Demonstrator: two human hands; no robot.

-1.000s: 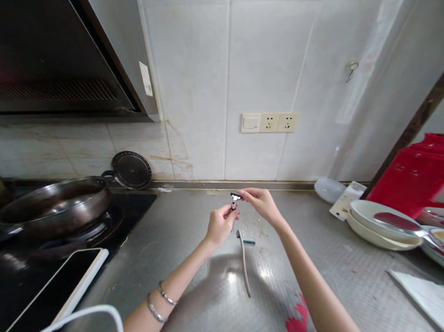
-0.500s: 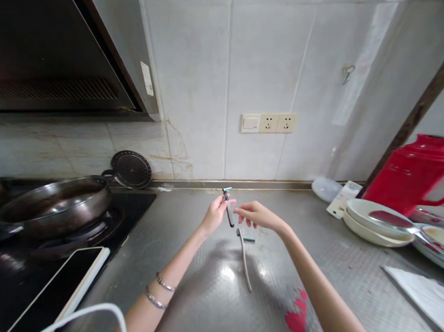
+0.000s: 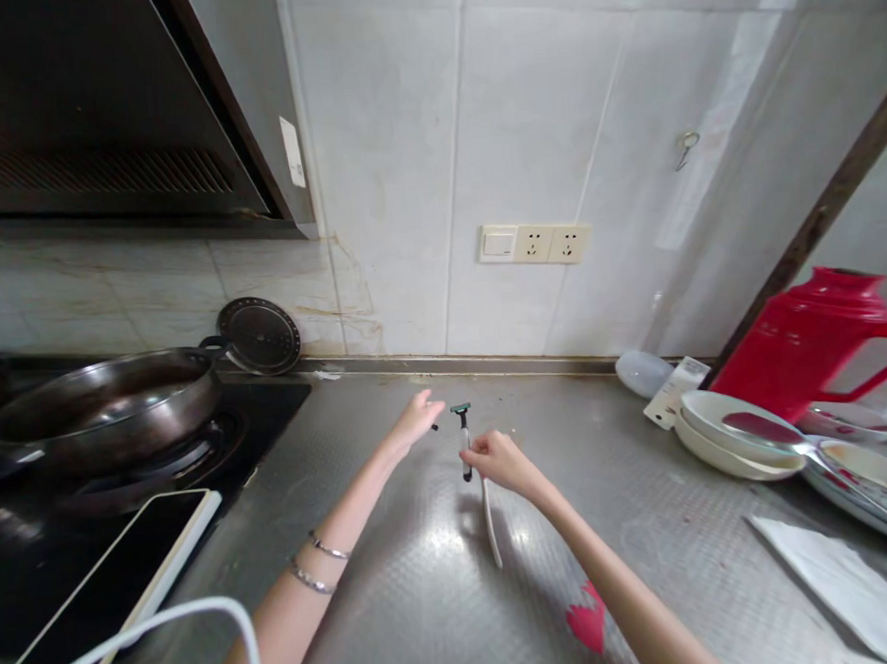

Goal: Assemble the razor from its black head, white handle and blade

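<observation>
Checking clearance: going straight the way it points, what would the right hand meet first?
Past the razor it holds, the right hand would probably meet the left hand first; depth between them is unclear.

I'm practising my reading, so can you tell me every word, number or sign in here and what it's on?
No words, numbers or brands can be read.
White sticker on the range hood: too small to read.
White card at the right: dark marks, too small and blurred.
Razor in the right hand: no readable lettering.
</observation>
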